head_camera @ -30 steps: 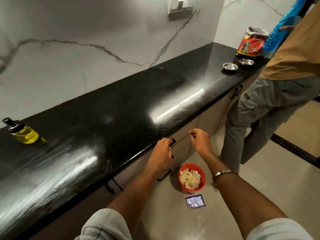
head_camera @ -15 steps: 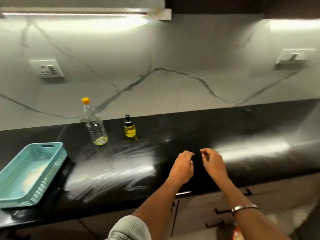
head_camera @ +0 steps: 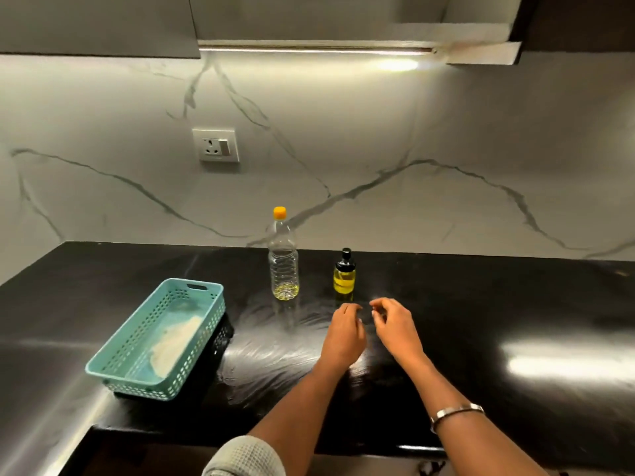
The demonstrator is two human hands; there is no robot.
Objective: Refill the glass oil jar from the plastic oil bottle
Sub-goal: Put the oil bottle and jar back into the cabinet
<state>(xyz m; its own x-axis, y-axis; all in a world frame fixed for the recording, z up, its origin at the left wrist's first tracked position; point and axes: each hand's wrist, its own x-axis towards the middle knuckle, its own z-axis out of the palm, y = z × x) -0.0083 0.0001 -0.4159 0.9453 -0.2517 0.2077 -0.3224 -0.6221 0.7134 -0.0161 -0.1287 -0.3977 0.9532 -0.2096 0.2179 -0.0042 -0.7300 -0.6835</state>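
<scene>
Marble-veined wall panels rose behind the glossy black surface (head_camera: 481,321) over which we held both hands. Our left hand (head_camera: 345,333) and right hand (head_camera: 395,329) hovered side by side, almost touching; each had loosely curled fingers and grasped nothing. Whether the right fingertips pinched some small thing, we could not tell. The glass oil jar (head_camera: 344,276), with its black pourer top on and yellow oil inside, stood upright just beyond the left hand, directly ahead of its fingertips and slightly left of the right hand. The plastic oil bottle (head_camera: 283,259), orange cap on and only a little oil at its base, stood upright further left of the left hand and slightly farther away, apart from the jar. Both long axes ran vertical. We judged the left hand nearer the bottle, with the jar reachable by either hand; neither closure had yet been removed. A teal basket (head_camera: 206,297) lay well to the left of both hands.
</scene>
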